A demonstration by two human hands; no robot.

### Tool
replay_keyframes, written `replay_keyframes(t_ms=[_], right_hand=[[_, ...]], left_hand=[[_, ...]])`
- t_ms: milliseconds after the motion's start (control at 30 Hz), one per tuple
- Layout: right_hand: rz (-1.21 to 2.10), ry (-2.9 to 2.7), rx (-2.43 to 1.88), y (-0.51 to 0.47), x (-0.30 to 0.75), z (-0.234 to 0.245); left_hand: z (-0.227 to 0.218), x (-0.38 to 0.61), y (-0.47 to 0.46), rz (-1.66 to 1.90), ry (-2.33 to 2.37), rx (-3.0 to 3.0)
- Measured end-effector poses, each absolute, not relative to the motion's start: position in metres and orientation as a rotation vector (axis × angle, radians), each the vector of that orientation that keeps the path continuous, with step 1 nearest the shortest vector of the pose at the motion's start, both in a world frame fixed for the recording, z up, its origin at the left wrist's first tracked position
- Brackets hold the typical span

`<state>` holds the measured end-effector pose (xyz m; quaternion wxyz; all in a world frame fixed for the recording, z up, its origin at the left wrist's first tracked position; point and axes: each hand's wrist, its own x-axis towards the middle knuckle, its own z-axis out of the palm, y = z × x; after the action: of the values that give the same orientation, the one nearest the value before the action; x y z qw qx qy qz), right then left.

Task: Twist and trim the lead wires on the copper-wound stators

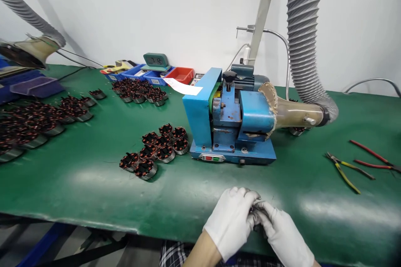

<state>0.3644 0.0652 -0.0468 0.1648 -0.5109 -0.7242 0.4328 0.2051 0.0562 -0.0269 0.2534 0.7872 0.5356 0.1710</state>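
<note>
Both my hands wear white gloves and meet at the near edge of the green table [94, 183]. My left hand [232, 219] and my right hand [283, 233] are closed together around a small dark part [259, 212], mostly hidden by the fingers; it looks like one of the wound stators. A cluster of several copper-wound stators [156, 150] lies to the upper left of my hands. Straight ahead stands a blue bench machine [232, 121].
Rows of more stators [40, 121] cover the left, another group [139, 91] lies farther back. Blue and red bins [156, 75] and a digital timer [156, 61] stand by the wall. Yellow pliers [344, 171] and red-handled cutters [372, 158] lie right. A ribbed hose [305, 41] joins the machine.
</note>
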Motion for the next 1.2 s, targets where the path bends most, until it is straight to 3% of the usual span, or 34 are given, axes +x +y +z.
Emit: replay_keyframes(t_ms=[267,533,700,900,1000,1200], right_hand=[[1.712,-1.383,-1.49,0.073,0.361,-0.044],[1.725,-1.23,-1.468,0.083,0.371,-0.043],[1.368,-1.142,-1.508,0.085,0.393,-0.042],[0.663,-1.943,-1.39,0.066,0.378,-0.053],[0.398,-1.961,-1.398,0.068,0.379,-0.058],[0.195,-1.892,-1.371,0.076,0.401,-0.039]], left_hand=[[-0.03,0.21,0.052,0.372,1.548,2.185],[-0.048,0.217,0.046,0.632,1.578,2.199],[-0.048,0.219,0.046,0.636,1.589,2.173],[-0.049,0.219,0.045,0.681,1.581,2.18],[-0.047,0.219,0.045,0.665,1.581,2.177],[-0.048,0.218,0.048,0.635,1.579,2.186]])
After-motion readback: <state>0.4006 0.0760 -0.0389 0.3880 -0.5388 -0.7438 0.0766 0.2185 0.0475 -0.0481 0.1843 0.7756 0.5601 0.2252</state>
